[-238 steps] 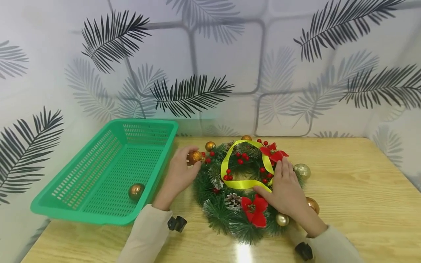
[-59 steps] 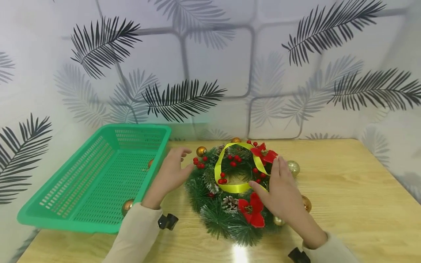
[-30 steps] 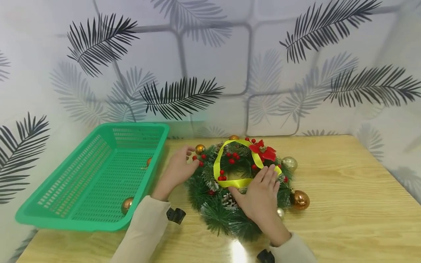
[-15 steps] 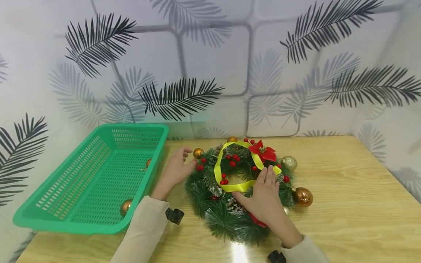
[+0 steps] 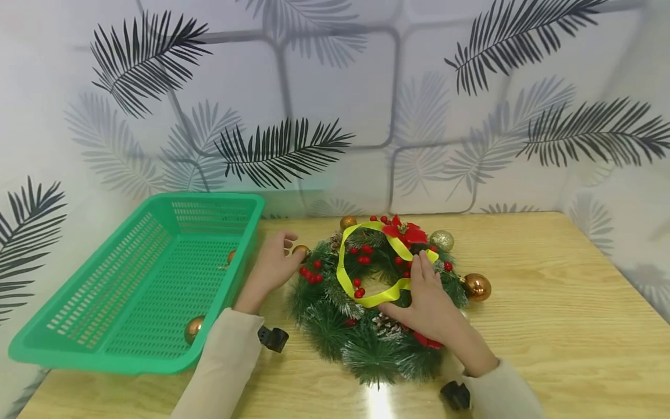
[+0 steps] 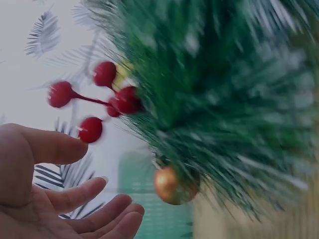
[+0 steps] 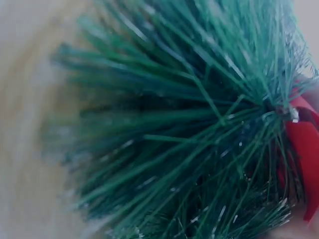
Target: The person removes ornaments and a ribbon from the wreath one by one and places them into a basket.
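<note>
A green Christmas wreath (image 5: 327, 326) with a yellow ribbon (image 5: 342, 276), red poinsettias (image 5: 405, 233) and pinecones lies on the table. My right hand (image 5: 431, 305) rests on its right side, fingers extended and thumb spread toward the middle hole. In the right wrist view, needles hide most of that hand. My left hand (image 5: 272, 265) hovers at the wreath's left edge, fingers loosely bent, next to a small orange-gold bauble (image 5: 300, 251). The left wrist view shows the thumb beside red berries (image 6: 104, 99), with that bauble (image 6: 169, 185) apart from the fingers.
A green plastic basket (image 5: 104, 364) stands at the left, holding a copper bauble (image 5: 193, 330) and another partly hidden orange bauble (image 5: 231, 256). A copper bauble (image 5: 477, 287) and a gold glitter bauble (image 5: 442, 240) stick out from the wreath's right side.
The orange glitter bauble from my left hand now lies in the basket. My right hand shifted its hold, and the wreath has turned counterclockwise, bringing another bauble down toward my left hand.
</note>
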{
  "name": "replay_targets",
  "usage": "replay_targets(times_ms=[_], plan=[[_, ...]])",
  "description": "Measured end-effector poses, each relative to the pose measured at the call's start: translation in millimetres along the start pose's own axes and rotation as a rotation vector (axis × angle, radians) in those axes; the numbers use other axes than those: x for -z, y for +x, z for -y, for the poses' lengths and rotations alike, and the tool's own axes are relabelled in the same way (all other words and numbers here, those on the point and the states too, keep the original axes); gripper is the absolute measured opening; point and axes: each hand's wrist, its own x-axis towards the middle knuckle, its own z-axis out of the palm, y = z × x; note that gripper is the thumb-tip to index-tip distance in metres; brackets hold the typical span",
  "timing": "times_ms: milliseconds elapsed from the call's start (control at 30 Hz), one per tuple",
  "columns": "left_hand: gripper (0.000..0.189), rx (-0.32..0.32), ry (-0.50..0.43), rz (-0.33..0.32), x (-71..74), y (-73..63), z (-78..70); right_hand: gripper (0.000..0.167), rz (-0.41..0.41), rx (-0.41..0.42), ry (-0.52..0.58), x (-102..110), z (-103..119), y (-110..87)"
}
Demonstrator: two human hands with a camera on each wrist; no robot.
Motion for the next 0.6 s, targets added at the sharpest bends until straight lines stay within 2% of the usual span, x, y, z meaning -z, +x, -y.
replay_targets(times_ms=[333,467,600], plan=[[0.047,0.014,0.061,0.015,-6.6,8.3,15.5,0.111,0.044,0.080,0.015,5.6,-19.4,8.6],[0.052,0.061,0.061,0.058,-8.0,10.2,22.0,0.114,0.077,0.083,0.024,7.4,-21.0,12.5],[0.053,0.125,-0.002,0.094,-8.9,11.9,29.2,0.115,0.090,0.092,0.033,10.0,-20.9,15.5]])
